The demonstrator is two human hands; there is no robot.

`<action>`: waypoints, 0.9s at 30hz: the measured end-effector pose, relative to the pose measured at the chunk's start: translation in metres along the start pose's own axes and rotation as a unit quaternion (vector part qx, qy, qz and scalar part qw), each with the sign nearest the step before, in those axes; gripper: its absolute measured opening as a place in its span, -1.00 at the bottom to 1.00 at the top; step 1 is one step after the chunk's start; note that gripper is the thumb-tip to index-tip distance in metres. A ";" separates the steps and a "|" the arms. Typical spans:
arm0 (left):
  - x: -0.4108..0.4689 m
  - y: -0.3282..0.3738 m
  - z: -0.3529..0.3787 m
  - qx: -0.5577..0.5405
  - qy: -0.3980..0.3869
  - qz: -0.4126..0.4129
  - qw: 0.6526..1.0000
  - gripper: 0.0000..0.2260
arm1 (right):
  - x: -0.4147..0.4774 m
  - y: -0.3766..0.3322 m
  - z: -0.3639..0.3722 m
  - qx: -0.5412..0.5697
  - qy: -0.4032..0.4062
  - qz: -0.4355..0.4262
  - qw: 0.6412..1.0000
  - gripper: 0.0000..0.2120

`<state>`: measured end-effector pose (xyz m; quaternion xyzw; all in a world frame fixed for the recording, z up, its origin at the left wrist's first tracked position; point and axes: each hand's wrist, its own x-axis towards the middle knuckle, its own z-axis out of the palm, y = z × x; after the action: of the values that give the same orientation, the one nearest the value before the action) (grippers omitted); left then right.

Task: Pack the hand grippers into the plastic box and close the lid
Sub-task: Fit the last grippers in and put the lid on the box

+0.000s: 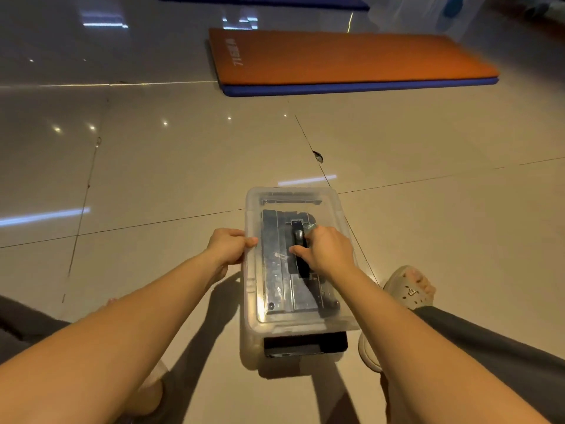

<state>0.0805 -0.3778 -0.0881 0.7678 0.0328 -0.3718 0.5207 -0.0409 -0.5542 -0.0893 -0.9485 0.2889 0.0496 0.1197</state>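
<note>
A clear plastic box (305,191) stands lengthwise on the tiled floor in front of me, with no lid in sight. Inside it lies a grey metal hand gripper (275,270) with a black handle (298,237) pointing up. My right hand (328,252) reaches into the box and is closed around that handle. My left hand (227,246) pinches the box's left rim near its middle. Through the box's near wall a second black piece (305,344) shows low down; I cannot tell what it is.
An orange mat (336,56) lies on a blue one farther away on the floor. My right foot in a beige clog (409,289) is just right of the box. My legs in dark trousers flank it.
</note>
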 end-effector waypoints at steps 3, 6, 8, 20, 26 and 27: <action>0.018 0.012 -0.024 0.051 -0.010 -0.006 0.999 -0.79 | 0.022 0.001 -0.006 0.033 0.032 -0.041 0.998 -0.65; 0.027 0.019 -0.049 0.125 -0.007 -0.017 0.992 -0.75 | 0.054 0.005 -0.016 0.054 0.071 -0.063 0.994 -0.67; 0.025 0.021 -0.061 0.165 -0.008 -0.020 0.986 -0.71 | 0.078 0.003 -0.023 0.054 0.064 -0.073 0.994 -0.59; -0.027 -0.026 -0.064 0.103 0.131 -0.052 0.985 -0.46 | 0.186 -0.045 -0.018 0.129 -0.139 -0.122 0.974 -0.68; -0.067 -0.049 -0.052 0.098 0.219 -0.078 0.968 -0.33 | 0.190 -0.038 -0.025 0.030 -0.154 -0.174 0.972 -0.64; -0.075 -0.057 -0.048 0.085 0.240 -0.083 0.963 -0.29 | 0.190 -0.035 -0.028 0.007 -0.166 -0.186 0.968 -0.63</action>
<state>0.0275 -0.2877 -0.0782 0.8703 0.1891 -0.2201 0.3979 0.1368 -0.6349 -0.0861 -0.9632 0.0840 0.1812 0.1799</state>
